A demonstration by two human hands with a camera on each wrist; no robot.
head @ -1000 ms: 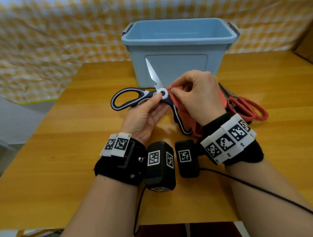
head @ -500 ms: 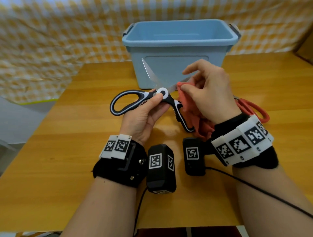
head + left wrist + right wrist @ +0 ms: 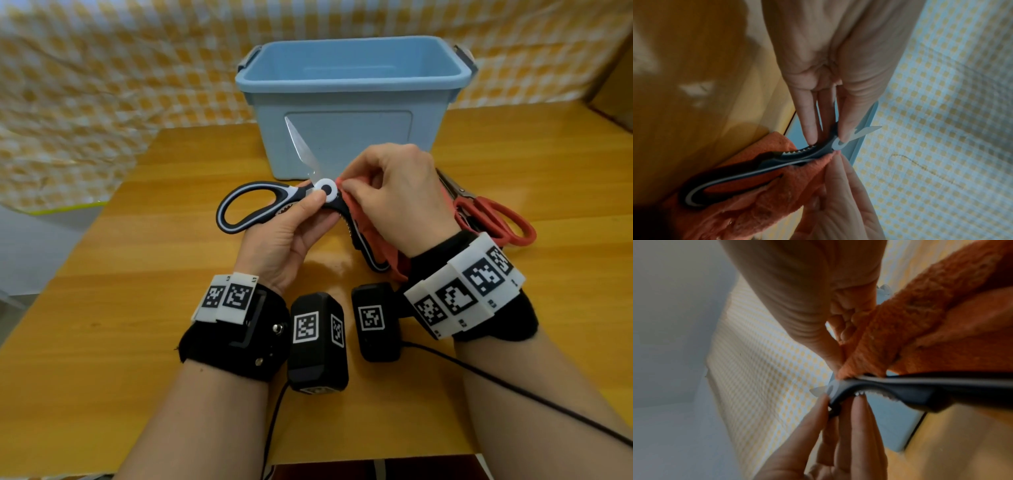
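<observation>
Table (image 3: 102, 308): bin (image 3: 349, 82) close behind blk scissors (image 3: 326, 189), cloth (image 3: 380, 240).

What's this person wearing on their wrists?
Forearms are bare, no sleeves. The left wrist strap and right wrist strap are black, topped with white blocks bearing black-and-white square codes. A black boxy camera with the same codes sits beside each, trailing a black cable.
</observation>
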